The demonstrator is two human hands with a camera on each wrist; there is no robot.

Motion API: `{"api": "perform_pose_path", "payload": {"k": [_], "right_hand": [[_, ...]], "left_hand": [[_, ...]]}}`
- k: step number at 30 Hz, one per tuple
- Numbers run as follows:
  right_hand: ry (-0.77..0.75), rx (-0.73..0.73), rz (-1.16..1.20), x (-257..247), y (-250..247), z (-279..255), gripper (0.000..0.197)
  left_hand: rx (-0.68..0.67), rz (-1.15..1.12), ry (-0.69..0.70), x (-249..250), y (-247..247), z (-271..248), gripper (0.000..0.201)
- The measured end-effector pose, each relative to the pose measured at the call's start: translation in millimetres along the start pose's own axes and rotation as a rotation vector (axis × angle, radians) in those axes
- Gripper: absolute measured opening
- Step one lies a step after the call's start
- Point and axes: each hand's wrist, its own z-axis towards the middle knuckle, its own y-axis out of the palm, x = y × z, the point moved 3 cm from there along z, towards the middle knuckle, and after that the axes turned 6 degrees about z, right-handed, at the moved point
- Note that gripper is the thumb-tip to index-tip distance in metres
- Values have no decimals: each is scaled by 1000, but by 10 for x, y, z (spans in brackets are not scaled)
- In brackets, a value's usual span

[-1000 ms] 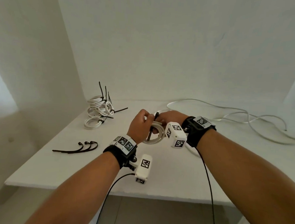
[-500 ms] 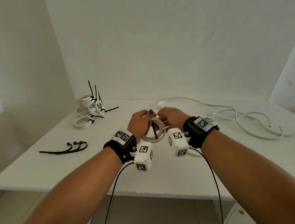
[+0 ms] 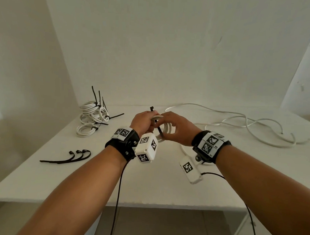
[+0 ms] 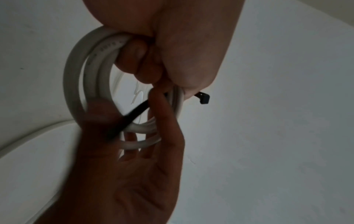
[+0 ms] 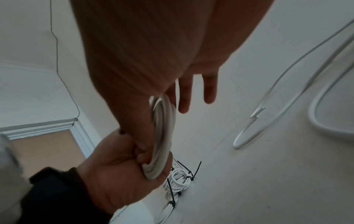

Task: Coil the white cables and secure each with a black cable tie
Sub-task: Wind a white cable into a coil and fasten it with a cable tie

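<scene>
A small coil of white cable (image 3: 168, 129) hangs upright above the middle of the table. My left hand (image 3: 143, 121) grips its top-left side with curled fingers, which the right wrist view shows from below (image 5: 118, 171). A black cable tie (image 3: 159, 131) crosses the coil (image 4: 76, 94); its head (image 4: 203, 98) sticks out past my left hand. My right hand (image 3: 169, 133) pinches the tie's strap (image 4: 126, 119) between thumb and forefinger low on the coil (image 5: 163, 136). Its other fingers (image 5: 184, 98) stay straight.
A pile of tied white coils (image 3: 93, 115) sits at the back left, also seen under my hands (image 5: 180, 178). Spare black ties (image 3: 69, 159) lie at the front left. Loose white cables (image 3: 239, 122) sprawl over the right side. The table's front edge (image 3: 111, 203) is near.
The tie's head has risen above my left hand. My right wrist has rolled and its hand has slid down to the strap's lower end. The coil stays in my left hand.
</scene>
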Motion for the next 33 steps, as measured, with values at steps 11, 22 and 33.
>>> {"api": "perform_pose_path", "payload": {"k": [11, 22, 33], "right_hand": [[-60, 277, -46, -109, -85, 54, 7], [178, 346, 6, -96, -154, 19, 9], [333, 431, 346, -105, -199, 66, 20]], "left_hand": [[-94, 6, 24, -106, 155, -109, 23], [-123, 231, 136, -41, 197, -112, 22], [21, -37, 182, -66, 253, -82, 18]]}}
